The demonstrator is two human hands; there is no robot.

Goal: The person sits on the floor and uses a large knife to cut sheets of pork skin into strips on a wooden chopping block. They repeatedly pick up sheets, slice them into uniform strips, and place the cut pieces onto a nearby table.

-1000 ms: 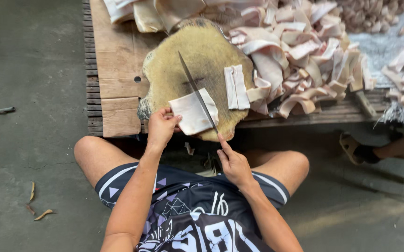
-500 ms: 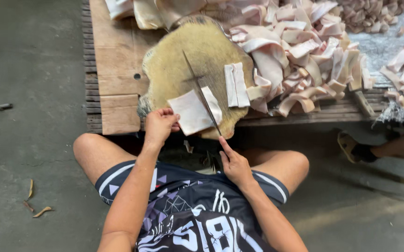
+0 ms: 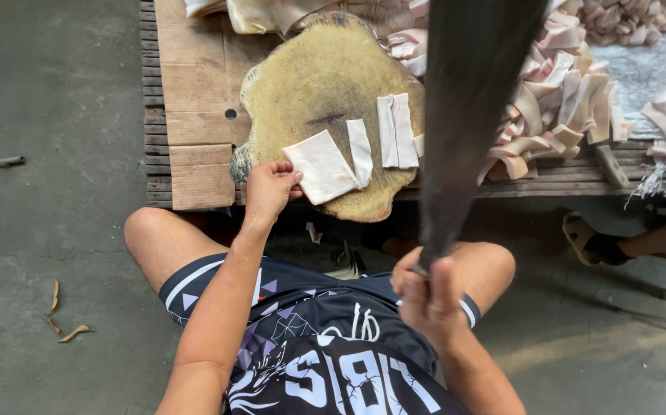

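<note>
My left hand (image 3: 270,187) pins the near corner of a flat white slab (image 3: 321,166) on a worn yellowish chopping block (image 3: 310,73). A narrow strip (image 3: 361,152) lies just cut off beside the slab, and two more strips (image 3: 397,131) lie further right. My right hand (image 3: 427,290) grips the handle of a long dark cleaver (image 3: 467,100), raised high toward the camera, its blade blurred and hiding part of the block's right side.
The block rests on a low wooden pallet (image 3: 194,84). A heap of pale cut strips (image 3: 556,100) fills the pallet's right side. Another person's sandalled foot (image 3: 591,240) is at the right. Grey concrete floor with dry leaves (image 3: 60,319) lies left.
The cleaver has lifted off the slab and swung up close to the camera. A fresh strip now lies separated from the slab. My left hand kept its hold.
</note>
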